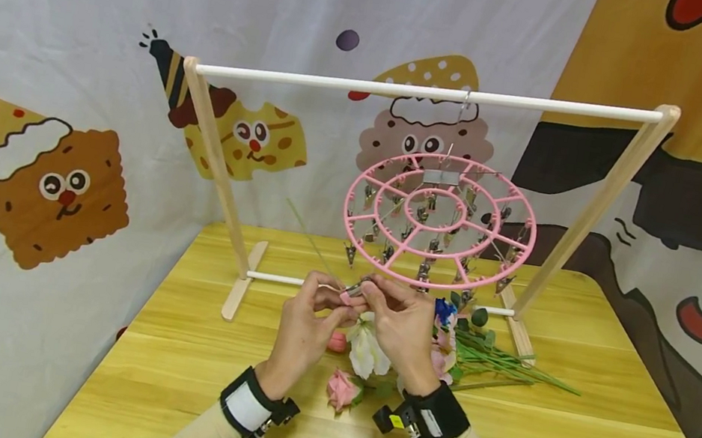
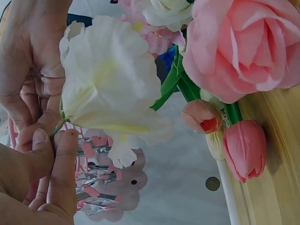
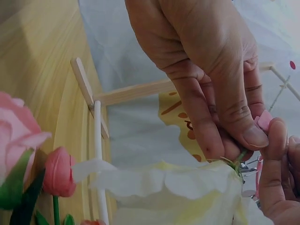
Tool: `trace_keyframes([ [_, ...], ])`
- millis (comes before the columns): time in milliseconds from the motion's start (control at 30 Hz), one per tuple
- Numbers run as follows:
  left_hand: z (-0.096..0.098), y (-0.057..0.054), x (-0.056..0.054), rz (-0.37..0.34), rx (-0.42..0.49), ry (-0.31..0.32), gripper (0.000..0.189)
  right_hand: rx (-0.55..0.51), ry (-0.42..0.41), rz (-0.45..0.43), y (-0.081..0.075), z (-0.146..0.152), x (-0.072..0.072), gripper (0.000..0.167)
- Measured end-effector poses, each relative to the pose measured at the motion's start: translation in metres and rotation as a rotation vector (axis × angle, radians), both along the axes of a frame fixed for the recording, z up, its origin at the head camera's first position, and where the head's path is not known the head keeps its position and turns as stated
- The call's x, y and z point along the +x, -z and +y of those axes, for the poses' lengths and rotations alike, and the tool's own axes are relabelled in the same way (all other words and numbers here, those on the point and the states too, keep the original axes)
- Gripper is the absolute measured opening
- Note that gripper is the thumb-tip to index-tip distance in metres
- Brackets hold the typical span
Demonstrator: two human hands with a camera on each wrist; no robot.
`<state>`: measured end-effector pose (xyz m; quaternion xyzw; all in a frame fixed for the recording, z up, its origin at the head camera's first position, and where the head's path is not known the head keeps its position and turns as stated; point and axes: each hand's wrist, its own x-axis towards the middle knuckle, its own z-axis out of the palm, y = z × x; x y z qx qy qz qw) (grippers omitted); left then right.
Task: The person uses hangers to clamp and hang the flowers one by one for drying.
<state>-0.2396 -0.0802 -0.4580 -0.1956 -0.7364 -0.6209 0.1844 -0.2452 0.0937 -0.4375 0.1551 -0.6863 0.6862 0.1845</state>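
My left hand (image 1: 303, 329) pinches the stem of a white artificial flower (image 2: 108, 75) just behind its bloom. The bloom hangs downward, while the green stem (image 1: 313, 244) slants up and left past the fingers. My right hand (image 1: 406, 326) holds a small metal clip (image 1: 354, 290) with pink tips (image 3: 265, 120), close against the left fingers and the stem. Whether the clip grips the stem is hidden by the fingers. Above and behind the hands, a pink round hanger (image 1: 441, 221) carries several hanging metal clips (image 1: 424, 268).
A wooden stand (image 1: 586, 216) with a white top rod (image 1: 317, 81) bears the hanger. On the table (image 1: 175, 390) lie a pink rose (image 1: 341, 390), a pink tulip (image 2: 245, 150), pink blossoms (image 1: 442, 354), a blue flower (image 1: 444, 312) and green stems (image 1: 500, 359), mostly right of the hands.
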Motion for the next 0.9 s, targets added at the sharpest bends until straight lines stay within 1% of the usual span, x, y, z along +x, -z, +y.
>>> trace_keyframes([
  [33, -0.0003, 0.0002, -0.0001, -0.001, 0.001, -0.005, 0.038, -0.02, -0.016, -0.009, 0.0, -0.0013, -0.0002, 0.022],
  [133, -0.0012, 0.001, -0.0006, -0.001, 0.002, -0.022, 0.038, -0.044, -0.025, -0.025, 0.0, -0.0053, -0.0011, 0.023],
  [233, -0.0026, 0.002, -0.0016, 0.012, -0.014, -0.051, 0.038, -0.021, 0.018, -0.024, -0.0001, -0.0089, -0.0029, 0.024],
  [300, -0.0034, 0.0023, -0.0023, 0.018, -0.02, -0.06, 0.039, -0.007, 0.039, -0.029, -0.0001, -0.0104, -0.004, 0.025],
  [367, -0.004, 0.0028, -0.0032, 0.021, -0.025, -0.061, 0.039, 0.013, 0.063, -0.037, 0.0002, -0.0109, -0.0046, 0.025],
  [567, -0.0043, 0.0029, -0.0038, 0.017, -0.024, -0.058, 0.039, 0.073, 0.08, -0.066, 0.0006, -0.009, -0.0047, 0.029],
  [667, -0.0041, 0.0027, -0.0039, 0.028, -0.045, -0.076, 0.039, 0.088, 0.074, -0.085, 0.0004, -0.0077, -0.0045, 0.03],
  [767, -0.004, 0.0032, -0.0048, 0.048, -0.062, -0.087, 0.039, 0.074, 0.054, -0.115, 0.0003, -0.0065, -0.004, 0.031],
  [833, -0.004, 0.0029, -0.0051, 0.055, -0.068, -0.085, 0.039, 0.056, 0.038, -0.13, 0.0003, -0.0059, -0.0036, 0.032],
  [900, -0.0038, 0.0031, -0.0055, 0.058, -0.059, -0.07, 0.039, 0.041, 0.023, -0.133, 0.0004, -0.0054, -0.0036, 0.033],
])
